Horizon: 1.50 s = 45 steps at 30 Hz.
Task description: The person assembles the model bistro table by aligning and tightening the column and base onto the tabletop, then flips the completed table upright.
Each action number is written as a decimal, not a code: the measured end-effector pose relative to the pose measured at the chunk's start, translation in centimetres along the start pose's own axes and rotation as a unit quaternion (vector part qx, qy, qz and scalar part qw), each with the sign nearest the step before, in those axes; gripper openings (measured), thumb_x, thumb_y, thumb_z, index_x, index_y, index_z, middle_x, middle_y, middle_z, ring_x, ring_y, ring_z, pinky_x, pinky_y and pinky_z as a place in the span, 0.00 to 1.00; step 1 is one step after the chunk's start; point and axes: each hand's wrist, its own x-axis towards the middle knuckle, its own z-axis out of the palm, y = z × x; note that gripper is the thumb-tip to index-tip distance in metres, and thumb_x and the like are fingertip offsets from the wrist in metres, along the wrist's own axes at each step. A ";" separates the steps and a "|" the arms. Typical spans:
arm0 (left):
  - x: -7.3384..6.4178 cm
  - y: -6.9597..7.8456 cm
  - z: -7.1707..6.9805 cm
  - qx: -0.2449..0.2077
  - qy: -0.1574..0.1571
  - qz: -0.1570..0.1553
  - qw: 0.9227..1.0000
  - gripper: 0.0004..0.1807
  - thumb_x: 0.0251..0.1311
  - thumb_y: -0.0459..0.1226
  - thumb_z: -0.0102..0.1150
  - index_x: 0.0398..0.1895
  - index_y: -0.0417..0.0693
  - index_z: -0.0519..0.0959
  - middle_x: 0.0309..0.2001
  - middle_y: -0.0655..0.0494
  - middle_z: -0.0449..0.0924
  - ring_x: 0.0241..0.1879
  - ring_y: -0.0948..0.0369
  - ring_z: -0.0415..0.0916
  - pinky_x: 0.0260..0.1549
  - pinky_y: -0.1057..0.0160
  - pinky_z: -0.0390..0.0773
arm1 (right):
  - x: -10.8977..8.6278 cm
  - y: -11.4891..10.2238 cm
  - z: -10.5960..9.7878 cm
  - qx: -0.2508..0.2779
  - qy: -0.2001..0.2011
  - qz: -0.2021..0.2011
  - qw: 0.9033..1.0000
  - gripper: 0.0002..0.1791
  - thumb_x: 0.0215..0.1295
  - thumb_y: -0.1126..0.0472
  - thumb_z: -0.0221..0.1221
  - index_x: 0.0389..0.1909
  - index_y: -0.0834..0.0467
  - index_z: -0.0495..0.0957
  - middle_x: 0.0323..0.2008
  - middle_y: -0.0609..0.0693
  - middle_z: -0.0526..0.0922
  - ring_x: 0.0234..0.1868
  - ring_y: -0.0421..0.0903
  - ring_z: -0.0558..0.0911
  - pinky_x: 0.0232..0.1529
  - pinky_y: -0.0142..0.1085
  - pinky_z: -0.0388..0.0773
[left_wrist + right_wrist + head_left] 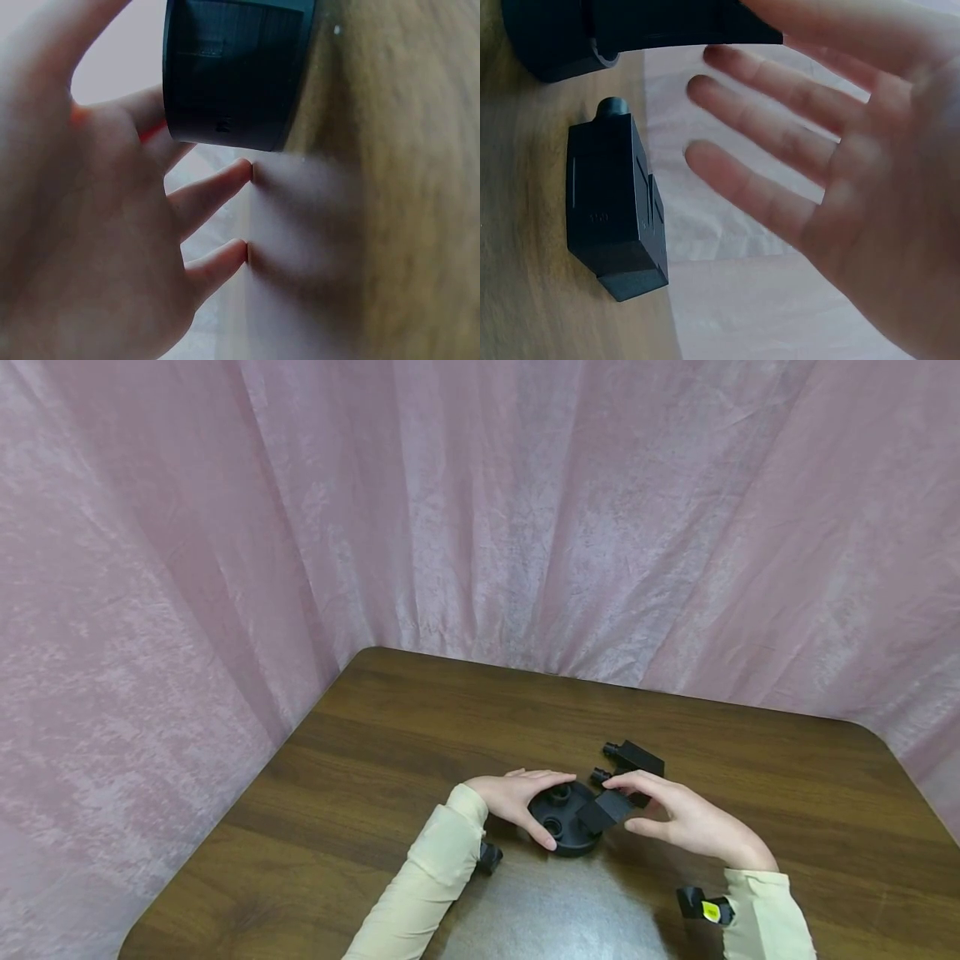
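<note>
Black round base (568,837) w/ sockets sits on wood table (360,760), rim gripped btwn thumb & fingers of my L hand (521,797). Blk block (602,812) over base, right by thumb & index of my R hand (678,814); can't tell if they pinch it. Two pegged pcs (643,758) just beyond R fingers. Pink curtain (525,527) well past both hands.

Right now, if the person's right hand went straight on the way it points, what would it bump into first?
Probably the black block at the round black base; the right hand's fingertips may already touch it, as depth is unclear.
</note>
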 end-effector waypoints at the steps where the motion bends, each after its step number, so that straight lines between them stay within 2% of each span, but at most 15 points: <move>1: 0.0 0.0 0.0 0.001 0.000 0.000 1.000 0.53 0.43 0.60 0.61 0.69 0.67 0.40 0.70 0.68 0.42 0.70 0.64 0.40 0.66 0.48 0.42 | 0.0 0.0 0.0 0.000 0.001 -0.005 1.000 0.29 0.57 0.51 0.58 0.60 0.42 0.62 0.55 0.39 0.70 0.56 0.39 0.70 0.46 0.35 0.73; 5: 0.0 0.0 0.0 0.005 0.001 0.000 1.000 0.53 0.42 0.60 0.61 0.69 0.67 0.40 0.70 0.68 0.43 0.70 0.64 0.40 0.66 0.48 0.42 | -0.1 -0.2 0.0 -0.008 -0.005 -0.019 1.000 0.28 0.60 0.53 0.56 0.62 0.42 0.61 0.60 0.40 0.66 0.61 0.41 0.66 0.52 0.39 0.71; 12: 0.1 -0.2 0.1 0.005 0.000 -0.001 1.000 0.53 0.43 0.60 0.61 0.69 0.68 0.40 0.70 0.68 0.42 0.70 0.65 0.40 0.66 0.48 0.42 | 0.2 -0.2 0.1 -0.004 -0.012 -0.017 1.000 0.25 0.59 0.50 0.55 0.59 0.39 0.64 0.55 0.39 0.70 0.47 0.35 0.74 0.44 0.38 0.74; 19: 0.1 -0.2 0.1 0.006 0.002 -0.008 1.000 0.54 0.41 0.61 0.61 0.69 0.70 0.40 0.70 0.69 0.42 0.70 0.64 0.40 0.66 0.49 0.42 | 0.3 -0.6 0.3 0.025 -0.021 -0.022 0.999 0.30 0.57 0.47 0.57 0.62 0.44 0.62 0.50 0.40 0.70 0.38 0.33 0.74 0.36 0.31 0.73; 24: 0.2 -0.2 0.3 0.013 0.005 -0.009 1.000 0.54 0.40 0.62 0.61 0.69 0.70 0.41 0.70 0.69 0.44 0.70 0.65 0.41 0.66 0.49 0.43 | 0.7 -0.9 1.0 0.024 -0.025 -0.037 0.999 0.29 0.57 0.47 0.56 0.61 0.40 0.63 0.41 0.40 0.67 0.29 0.31 0.72 0.30 0.28 0.72; 27: 0.2 -0.3 0.4 0.015 0.007 -0.010 1.000 0.54 0.40 0.62 0.61 0.69 0.70 0.41 0.69 0.69 0.44 0.70 0.65 0.42 0.66 0.49 0.44 | 0.7 -0.9 1.2 0.027 -0.027 -0.031 0.999 0.28 0.57 0.47 0.57 0.60 0.38 0.63 0.40 0.40 0.66 0.28 0.31 0.71 0.29 0.28 0.71; 34: 0.2 -0.3 0.4 0.010 0.010 -0.009 1.000 0.54 0.41 0.61 0.61 0.69 0.70 0.41 0.70 0.68 0.44 0.70 0.64 0.42 0.66 0.49 0.45 | 0.9 -0.7 1.2 0.038 -0.042 -0.012 0.998 0.33 0.55 0.49 0.60 0.63 0.40 0.60 0.42 0.41 0.67 0.28 0.33 0.71 0.30 0.28 0.72; 38: 0.2 -0.4 0.4 0.011 0.011 -0.006 1.000 0.54 0.41 0.61 0.61 0.69 0.69 0.41 0.70 0.68 0.44 0.70 0.64 0.42 0.66 0.49 0.44 | 1.0 -0.6 1.2 0.030 -0.034 -0.015 0.999 0.34 0.55 0.50 0.60 0.63 0.40 0.59 0.41 0.43 0.68 0.31 0.34 0.71 0.30 0.29 0.71; 41: 0.2 -0.4 0.4 0.011 0.010 -0.006 1.000 0.54 0.41 0.61 0.61 0.69 0.69 0.41 0.70 0.68 0.44 0.70 0.64 0.41 0.66 0.48 0.44 | 1.0 -0.7 1.3 0.029 -0.022 -0.018 0.999 0.32 0.55 0.48 0.59 0.62 0.40 0.60 0.45 0.42 0.69 0.38 0.35 0.70 0.32 0.29 0.72; 45: 0.2 -0.4 0.4 0.011 0.010 -0.007 1.000 0.53 0.41 0.61 0.61 0.69 0.70 0.40 0.70 0.68 0.44 0.70 0.65 0.41 0.66 0.49 0.44 | 1.0 -0.8 1.3 0.022 -0.012 -0.012 1.000 0.31 0.56 0.45 0.57 0.62 0.40 0.61 0.56 0.40 0.66 0.53 0.40 0.70 0.41 0.35 0.74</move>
